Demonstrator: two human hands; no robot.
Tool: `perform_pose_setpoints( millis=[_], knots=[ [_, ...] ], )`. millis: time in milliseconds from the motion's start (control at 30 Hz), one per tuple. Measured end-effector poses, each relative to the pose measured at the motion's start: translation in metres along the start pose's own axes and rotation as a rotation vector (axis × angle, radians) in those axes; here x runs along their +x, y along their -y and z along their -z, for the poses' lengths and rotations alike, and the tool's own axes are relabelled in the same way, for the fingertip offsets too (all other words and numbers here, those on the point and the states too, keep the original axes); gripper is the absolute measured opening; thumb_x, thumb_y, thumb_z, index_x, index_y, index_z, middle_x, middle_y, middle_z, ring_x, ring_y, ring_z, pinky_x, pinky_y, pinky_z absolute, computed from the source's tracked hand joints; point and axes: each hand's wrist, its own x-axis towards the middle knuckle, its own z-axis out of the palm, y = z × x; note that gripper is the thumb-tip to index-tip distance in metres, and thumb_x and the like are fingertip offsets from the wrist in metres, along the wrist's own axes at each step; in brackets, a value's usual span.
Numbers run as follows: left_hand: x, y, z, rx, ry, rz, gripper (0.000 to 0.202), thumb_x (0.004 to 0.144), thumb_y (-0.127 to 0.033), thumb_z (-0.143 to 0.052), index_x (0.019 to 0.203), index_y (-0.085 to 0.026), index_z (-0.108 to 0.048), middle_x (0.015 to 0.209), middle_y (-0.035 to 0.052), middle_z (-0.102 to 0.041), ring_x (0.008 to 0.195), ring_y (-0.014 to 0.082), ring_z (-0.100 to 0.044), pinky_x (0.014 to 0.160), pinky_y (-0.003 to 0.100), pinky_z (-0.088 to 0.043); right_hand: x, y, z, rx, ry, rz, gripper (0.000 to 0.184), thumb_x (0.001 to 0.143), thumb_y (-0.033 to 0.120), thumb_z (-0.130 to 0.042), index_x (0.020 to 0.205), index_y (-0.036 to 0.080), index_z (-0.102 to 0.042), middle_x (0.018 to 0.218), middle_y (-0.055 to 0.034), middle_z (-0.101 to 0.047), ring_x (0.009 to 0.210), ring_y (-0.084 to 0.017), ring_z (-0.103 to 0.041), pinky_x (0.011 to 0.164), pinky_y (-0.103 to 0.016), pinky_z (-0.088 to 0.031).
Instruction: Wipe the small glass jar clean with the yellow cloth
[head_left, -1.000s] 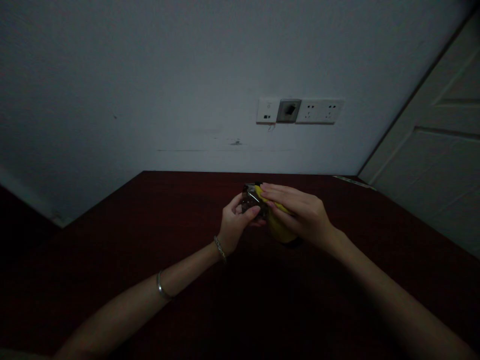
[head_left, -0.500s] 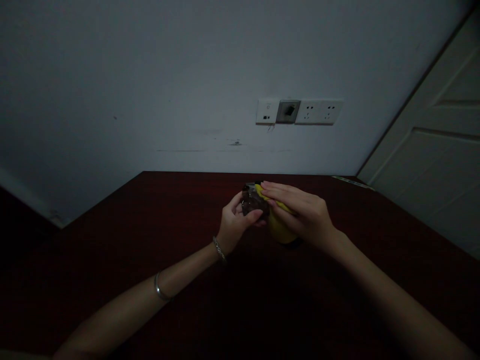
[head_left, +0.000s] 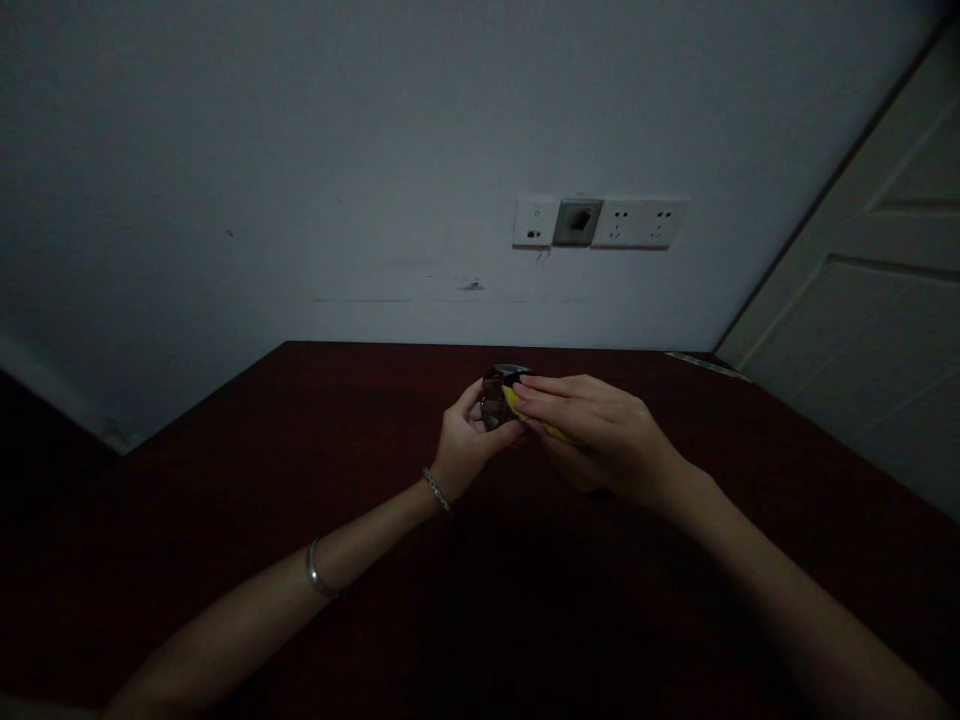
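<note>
My left hand [head_left: 469, 435] grips a dark, see-through object [head_left: 493, 400], brownish and glass-like, above the table. Its exact kind is hard to make out in the dim light. A yellow cloth [head_left: 514, 402] is under the fingers of my right hand [head_left: 600, 425], which presses it against the right side of the dark object. Most of the cloth is hidden behind that hand. The two hands are close together near the table's far edge.
A dark red table [head_left: 337, 420] reaches to the pale wall [head_left: 300, 150]. On the wall sits a row of switch and socket plates [head_left: 634, 223]. A white panelled door [head_left: 885, 280] stands at the right.
My right hand has shifted slightly left with the yellow cloth, covering more of the dark object, and less yellow shows. My left hand has stayed nearly in place.
</note>
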Motion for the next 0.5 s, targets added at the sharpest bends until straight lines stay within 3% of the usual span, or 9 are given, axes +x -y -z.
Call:
perform_pose_setpoints(
  millis=[233, 400, 500],
  knots=[
    [-0.002, -0.004, -0.003, 0.038, 0.017, 0.017, 0.073, 0.049, -0.019, -0.086, 0.115, -0.013, -0.055, 0.107, 0.0107, -0.069, 0.094, 0.0215, -0.067, 0.084, 0.033, -0.056, -0.001, -0.005, -0.002, -0.01, -0.001, -0.064, 0.033, 0.089, 0.015, -0.055, 0.121, 0.016, -0.062, 0.119, -0.0116, -0.067, 0.114, -0.023, -0.061, 0.094, -0.039, -0.054],
    [-0.005, -0.007, -0.003, -0.059, -0.006, 0.108, 0.068, 0.057, -0.026, -0.083, 0.117, -0.014, -0.053, 0.102, 0.0105, -0.068, 0.083, 0.0201, -0.068, 0.065, 0.03, -0.061, -0.005, -0.012, -0.002, 0.034, -0.04, -0.114, 0.033, 0.089, 0.014, -0.054, 0.121, 0.015, -0.062, 0.117, -0.0122, -0.068, 0.111, -0.023, -0.063, 0.094, -0.04, -0.054],
    [-0.005, -0.009, -0.004, -0.083, -0.021, 0.105, 0.063, 0.06, -0.029, -0.081, 0.115, -0.014, -0.054, 0.099, 0.0088, -0.067, 0.076, 0.018, -0.067, 0.06, 0.029, -0.061, -0.007, -0.014, -0.002, 0.065, -0.061, -0.087, 0.038, 0.087, 0.011, -0.056, 0.124, 0.018, -0.061, 0.118, -0.0097, -0.068, 0.113, -0.023, -0.062, 0.096, -0.039, -0.054]
  ],
)
